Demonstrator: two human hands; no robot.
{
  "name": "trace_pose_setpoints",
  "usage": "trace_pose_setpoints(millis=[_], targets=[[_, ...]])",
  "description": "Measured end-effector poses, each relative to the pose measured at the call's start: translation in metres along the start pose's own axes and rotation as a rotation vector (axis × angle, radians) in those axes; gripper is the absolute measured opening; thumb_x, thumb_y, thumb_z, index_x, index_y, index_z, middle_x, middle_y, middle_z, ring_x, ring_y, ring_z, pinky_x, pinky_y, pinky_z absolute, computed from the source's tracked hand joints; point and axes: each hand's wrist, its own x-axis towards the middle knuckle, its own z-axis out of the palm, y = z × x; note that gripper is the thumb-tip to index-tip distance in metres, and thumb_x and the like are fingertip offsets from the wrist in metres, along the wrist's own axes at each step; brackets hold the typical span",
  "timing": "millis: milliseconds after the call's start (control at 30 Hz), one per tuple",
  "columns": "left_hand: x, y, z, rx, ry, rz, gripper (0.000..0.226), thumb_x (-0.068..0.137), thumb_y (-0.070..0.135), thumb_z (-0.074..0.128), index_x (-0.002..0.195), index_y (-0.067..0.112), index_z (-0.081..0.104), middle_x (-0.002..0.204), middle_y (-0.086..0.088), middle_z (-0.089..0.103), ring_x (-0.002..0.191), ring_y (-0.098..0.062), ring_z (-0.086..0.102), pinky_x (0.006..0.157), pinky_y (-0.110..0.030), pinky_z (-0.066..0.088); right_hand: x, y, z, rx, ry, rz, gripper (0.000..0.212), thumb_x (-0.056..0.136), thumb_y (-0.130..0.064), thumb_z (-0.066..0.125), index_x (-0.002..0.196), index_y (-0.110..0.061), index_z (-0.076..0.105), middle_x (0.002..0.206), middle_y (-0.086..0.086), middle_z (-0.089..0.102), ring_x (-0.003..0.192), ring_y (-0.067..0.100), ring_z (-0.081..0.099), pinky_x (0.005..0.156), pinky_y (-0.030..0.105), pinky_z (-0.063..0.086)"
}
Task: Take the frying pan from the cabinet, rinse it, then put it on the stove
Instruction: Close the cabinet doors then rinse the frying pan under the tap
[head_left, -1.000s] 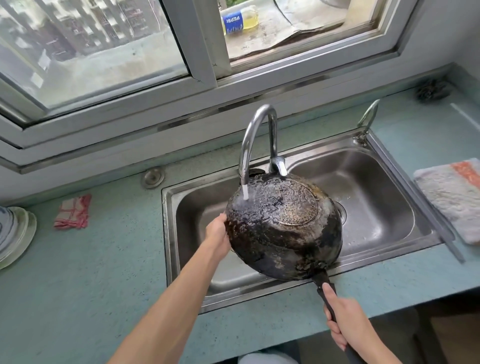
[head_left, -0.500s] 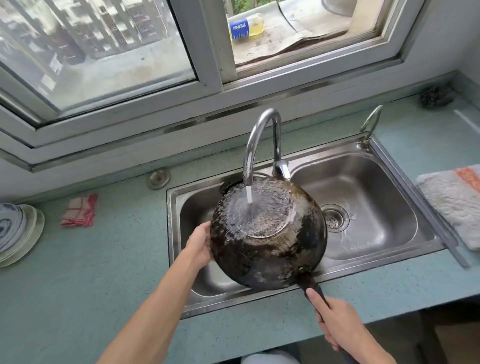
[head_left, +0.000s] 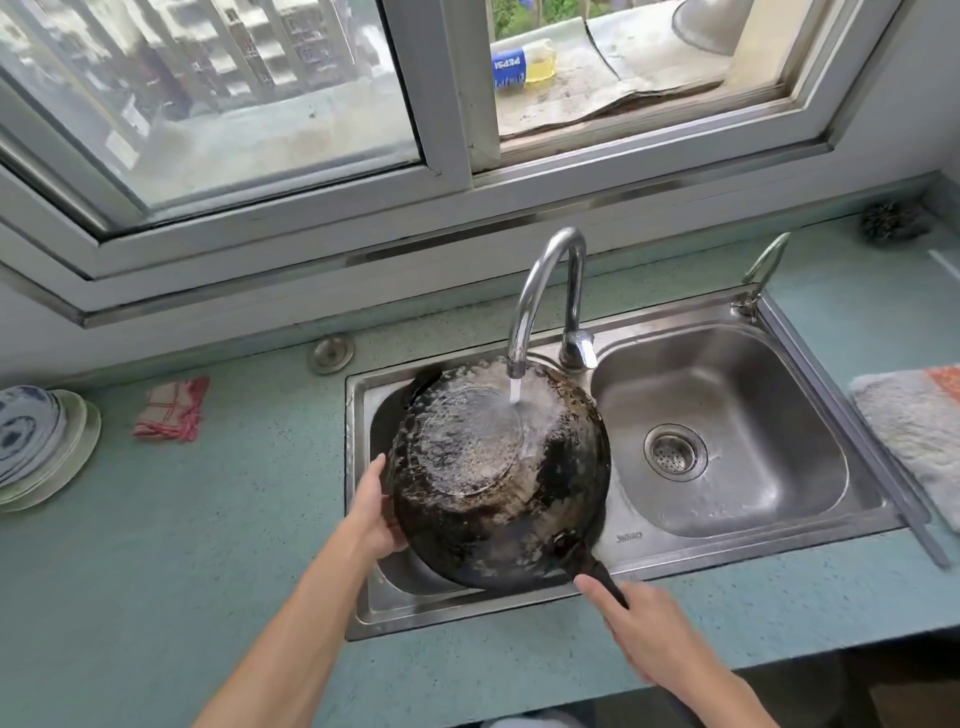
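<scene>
A blackened frying pan (head_left: 498, 478) is held upside down over the left basin of the steel double sink (head_left: 753, 551), its scorched underside facing up. Water runs from the curved chrome faucet (head_left: 545, 291) onto the upper right of the pan's bottom and spreads across it. My left hand (head_left: 376, 512) holds the pan's left rim. My right hand (head_left: 649, 629) grips the black handle at the lower right, near the sink's front edge. The pan's inside is hidden.
The right basin with its drain strainer (head_left: 675, 451) holds nothing. On the teal counter lie a red checked cloth (head_left: 169, 410), stacked plates (head_left: 36, 447) at far left and a grey towel (head_left: 914, 431) at right. A window runs behind the sink.
The pan has shifted left from the divider to over the left basin, so the water now hits the upper right of its bottom. Both hands kept their grip.
</scene>
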Motion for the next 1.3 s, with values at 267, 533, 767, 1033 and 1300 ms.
trace_pose_setpoints(millis=[267, 533, 767, 1033, 1300], targets=[[0.002, -0.005, -0.019, -0.078, -0.009, -0.011, 0.075, 0.088, 0.067, 0.049, 0.118, -0.002, 0.054, 0.104, -0.018, 0.062, 0.094, -0.031, 0.059, 0.08, -0.044, 0.05, 0.014, 0.0, -0.009, -0.003, -0.061, 0.074, 0.07, 0.073, -0.086, 0.047, 0.055, -0.018, 0.046, 0.049, -0.001, 0.047, 0.039, 0.016, 0.051, 0.043, 0.033, 0.048], [0.003, 0.002, -0.031, -0.159, 0.008, 0.063, 0.07, 0.094, 0.052, 0.051, 0.14, -0.001, 0.042, 0.126, -0.019, 0.06, 0.109, -0.03, 0.06, 0.097, -0.045, 0.049, 0.004, -0.013, -0.001, 0.26, -0.163, 0.132, 0.06, 0.084, -0.067, 0.056, 0.056, -0.014, 0.049, 0.045, 0.003, 0.042, 0.032, 0.019, 0.04, 0.039, 0.026, 0.034], [-0.005, 0.027, -0.034, -0.361, -0.095, 0.221, 0.03, 0.103, 0.018, 0.038, 0.113, -0.003, 0.057, 0.081, -0.007, 0.053, 0.068, -0.015, 0.05, 0.067, -0.028, 0.047, 0.008, -0.034, -0.004, 0.426, -0.28, 0.244, 0.064, 0.077, -0.076, 0.055, 0.061, -0.015, 0.051, 0.049, 0.004, 0.046, 0.035, 0.018, 0.038, 0.039, 0.024, 0.035], [-0.018, 0.067, -0.005, -0.363, -0.085, 0.381, 0.014, 0.101, 0.003, 0.046, 0.1, 0.003, 0.06, 0.095, -0.01, 0.063, 0.077, -0.014, 0.062, 0.055, -0.021, 0.059, 0.026, -0.051, -0.025, 0.546, -0.457, 0.38, 0.064, 0.076, -0.082, 0.047, 0.06, -0.02, 0.049, 0.051, -0.003, 0.035, 0.036, 0.012, 0.029, 0.036, 0.019, 0.025], [-0.028, 0.091, 0.053, -0.415, -0.127, 0.444, 0.005, 0.096, -0.004, 0.055, 0.092, -0.003, 0.058, 0.087, -0.016, 0.067, 0.069, -0.021, 0.07, 0.052, -0.027, 0.06, 0.055, -0.04, -0.048, 0.552, -0.562, 0.38, 0.068, 0.064, -0.089, 0.039, 0.057, -0.022, 0.047, 0.049, -0.006, 0.028, 0.032, 0.007, 0.025, 0.032, 0.018, 0.018]])
